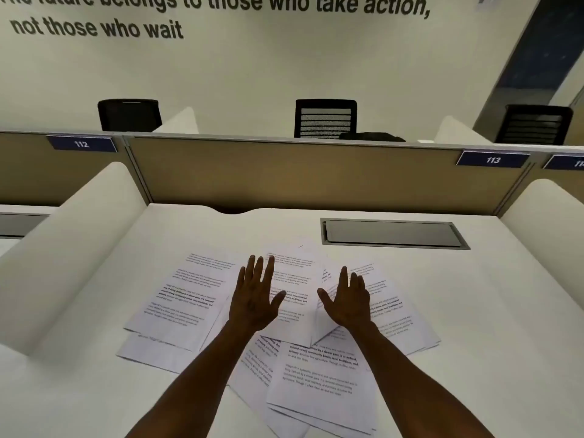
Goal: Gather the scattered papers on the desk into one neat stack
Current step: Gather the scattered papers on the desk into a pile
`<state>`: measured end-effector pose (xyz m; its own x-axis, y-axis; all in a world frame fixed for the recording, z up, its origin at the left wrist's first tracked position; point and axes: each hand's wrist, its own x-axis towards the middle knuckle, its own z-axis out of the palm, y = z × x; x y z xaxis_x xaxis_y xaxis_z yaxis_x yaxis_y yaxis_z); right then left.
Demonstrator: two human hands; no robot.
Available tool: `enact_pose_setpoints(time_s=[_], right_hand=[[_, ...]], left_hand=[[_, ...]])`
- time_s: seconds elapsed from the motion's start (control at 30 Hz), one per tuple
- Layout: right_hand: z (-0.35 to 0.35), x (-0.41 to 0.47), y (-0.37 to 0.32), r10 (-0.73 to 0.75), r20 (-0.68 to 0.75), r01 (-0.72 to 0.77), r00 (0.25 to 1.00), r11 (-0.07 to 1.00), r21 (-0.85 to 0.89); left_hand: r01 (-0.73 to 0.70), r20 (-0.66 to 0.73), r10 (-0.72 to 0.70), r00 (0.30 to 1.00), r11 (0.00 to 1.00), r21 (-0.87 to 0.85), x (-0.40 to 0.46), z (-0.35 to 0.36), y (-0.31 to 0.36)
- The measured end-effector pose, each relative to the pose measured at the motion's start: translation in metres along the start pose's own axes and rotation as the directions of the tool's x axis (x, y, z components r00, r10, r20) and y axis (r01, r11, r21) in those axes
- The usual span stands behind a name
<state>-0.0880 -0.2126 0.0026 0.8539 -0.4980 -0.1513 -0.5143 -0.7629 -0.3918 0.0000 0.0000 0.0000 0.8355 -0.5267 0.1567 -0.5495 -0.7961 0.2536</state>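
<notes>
**Both hands spread above scattered papers on the counter**

Nearest the front edge of the counter (493,311), a small heap of printed sheets (319,384) is seen, fanned and overlapping at differing angles, with some corners reaching toward the edge. Two bare forearms are extended over these sheets from the bottom of the view.

Farther in, around the middle of the counter, the rest of the papers (189,298) are spread in a loose, overlapping sprawl: a tilted group lies to the left, another to the right, and a few sheets are crossed between them. No neat stack is formed.

The left hand (254,300) is held palm down over the middle sheets, its grip open, fingers straight and splayed; nothing is held. The right hand (347,300) is placed just beside it, likewise open and flat with nothing held. Whether the palms are touching the paper cannot be told.

Toward the far right corner, a grey recessed hatch (392,233) is set into the counter. The far edge is closed off by a tan partition (284,175) bearing a blue number plate (493,159) marked 113. Beyond it, black chairs (325,118) are seen against a lettered wall (252,64).
</notes>
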Motion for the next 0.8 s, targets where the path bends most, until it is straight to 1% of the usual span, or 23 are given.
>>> enact_pose_setpoints(time_s=[0.1,0.2,0.27,0.37,0.53,0.6,0.67,0.73,0.8], right_hand=[[0.003,0.006,0.005,0.052,0.046,-0.050,0.998,0.998,-0.045],[0.006,0.009,0.005,0.086,0.102,-0.081,0.991,0.995,-0.050],[0.006,0.009,0.004,0.100,0.136,-0.091,0.986,0.993,-0.071],[0.011,0.010,0.005,0.105,0.140,-0.092,0.984,0.991,-0.098],[0.015,0.006,0.004,0.117,0.045,-0.116,0.992,0.993,-0.036],[0.018,0.005,0.004,0.147,0.025,-0.148,0.989,0.989,0.032],[0.019,0.003,0.004,0.183,0.020,-0.183,0.983,0.963,0.195],[0.017,0.004,0.005,0.228,0.040,-0.226,0.973,0.898,0.377],[0.012,0.006,0.009,0.261,0.114,-0.282,0.959,0.815,0.507]], left_hand=[[0.052,0.158,-0.054,0.986,0.999,0.014,-0.006,0.015,0.003],[0.143,0.323,-0.128,0.938,0.989,-0.023,-0.015,0.030,0.007],[0.179,0.397,-0.151,0.905,0.983,-0.034,-0.020,0.036,0.008],[0.182,0.411,-0.151,0.899,0.983,-0.037,-0.033,0.047,0.007],[0.200,0.369,-0.177,0.913,0.980,-0.025,-0.045,0.052,0.009],[0.213,0.343,-0.185,0.921,0.976,-0.046,-0.051,0.054,0.011],[0.223,0.324,-0.192,0.926,0.973,-0.062,-0.057,0.054,0.013],[0.230,0.320,-0.193,0.928,0.970,-0.081,-0.063,0.053,0.014],[0.225,0.312,-0.187,0.932,0.970,-0.090,-0.068,0.052,0.014]])
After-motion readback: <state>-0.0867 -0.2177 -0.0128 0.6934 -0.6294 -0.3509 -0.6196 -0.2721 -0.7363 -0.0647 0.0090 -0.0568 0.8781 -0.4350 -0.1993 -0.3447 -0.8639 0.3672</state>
